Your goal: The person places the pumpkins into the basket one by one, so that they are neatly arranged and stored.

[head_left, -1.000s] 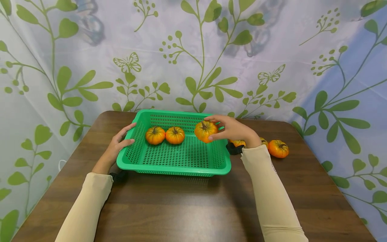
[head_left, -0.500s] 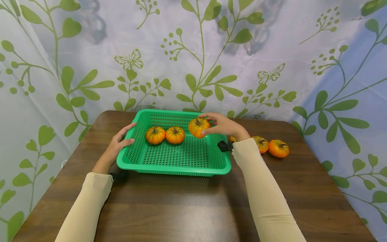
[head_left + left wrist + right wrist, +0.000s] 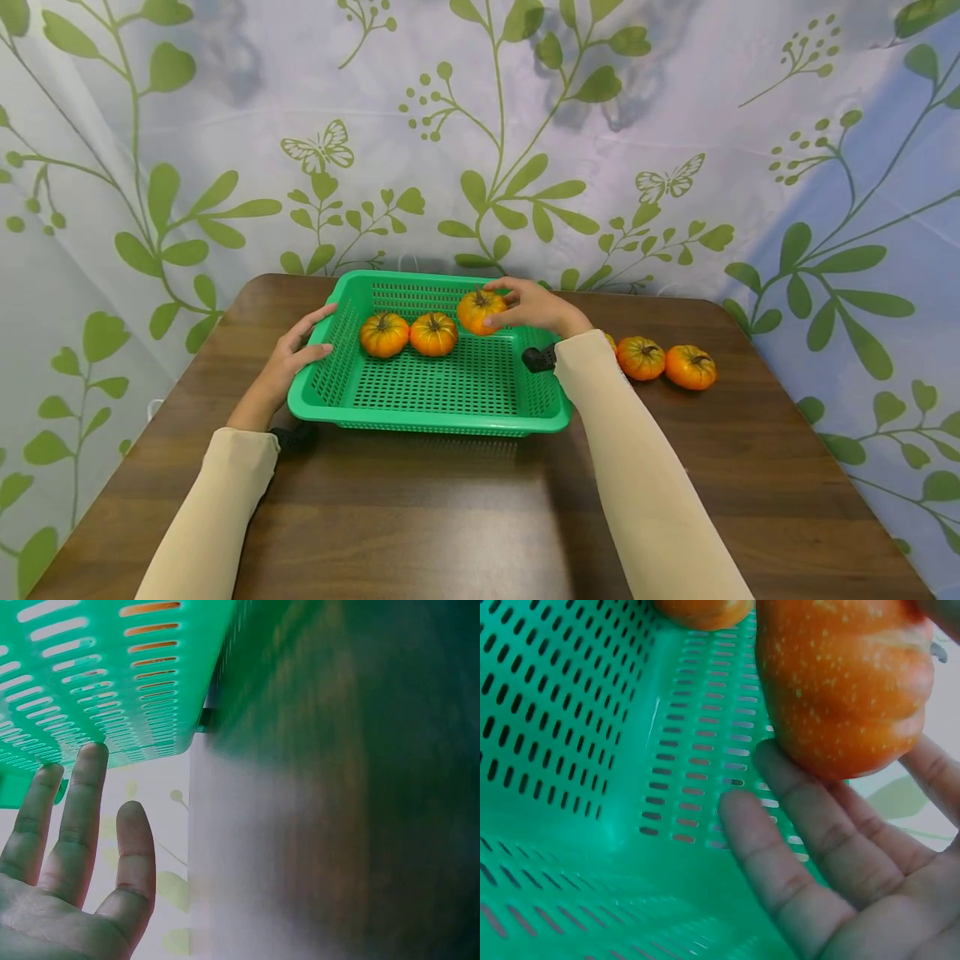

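Your right hand [image 3: 538, 307] is gripping an orange pumpkin [image 3: 474, 313] over the floor of the green basket [image 3: 450, 421], where two pumpkins [image 3: 433, 335] are sitting side by side. Your left hand [image 3: 285, 368], fingers extended, is touching the basket's left side. Three more pumpkins [image 3: 641, 359] are resting on the desk [image 3: 420, 517], right of the basket.
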Motion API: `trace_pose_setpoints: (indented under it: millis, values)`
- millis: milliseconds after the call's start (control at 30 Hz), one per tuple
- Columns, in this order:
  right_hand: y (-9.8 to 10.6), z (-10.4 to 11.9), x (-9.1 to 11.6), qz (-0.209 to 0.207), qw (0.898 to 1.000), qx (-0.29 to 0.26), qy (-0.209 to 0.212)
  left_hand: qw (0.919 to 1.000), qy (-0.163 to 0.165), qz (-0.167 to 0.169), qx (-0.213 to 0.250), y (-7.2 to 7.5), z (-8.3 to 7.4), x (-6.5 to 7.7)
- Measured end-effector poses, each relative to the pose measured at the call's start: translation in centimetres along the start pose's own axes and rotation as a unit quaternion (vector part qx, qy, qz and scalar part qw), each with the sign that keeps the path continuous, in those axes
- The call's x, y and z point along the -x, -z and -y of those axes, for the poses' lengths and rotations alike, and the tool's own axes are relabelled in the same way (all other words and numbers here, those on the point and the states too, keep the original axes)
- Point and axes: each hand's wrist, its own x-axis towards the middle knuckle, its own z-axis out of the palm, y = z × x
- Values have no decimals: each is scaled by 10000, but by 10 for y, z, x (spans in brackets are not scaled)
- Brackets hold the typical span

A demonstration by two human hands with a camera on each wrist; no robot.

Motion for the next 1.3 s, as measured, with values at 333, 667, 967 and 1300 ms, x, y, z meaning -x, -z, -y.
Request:
trace_pose_setpoints:
  millis: [333, 667, 967, 1300]
  values:
    - [-10, 6, -13, -168, 9950, 874, -447, 10000, -17, 42, -13, 3, 0, -4]
    - [-17, -3, -35, -154, 9891, 1196, -847, 9998, 20, 173, 10, 15, 4, -21]
    - [-21, -7, -48, -197, 9872, 1211, -1015, 9997, 24, 232, -108, 24, 7, -35]
    - [-22, -10, -54, -72, 9860, 1240, -1116, 9995, 59, 279, -121, 29, 12, -44]
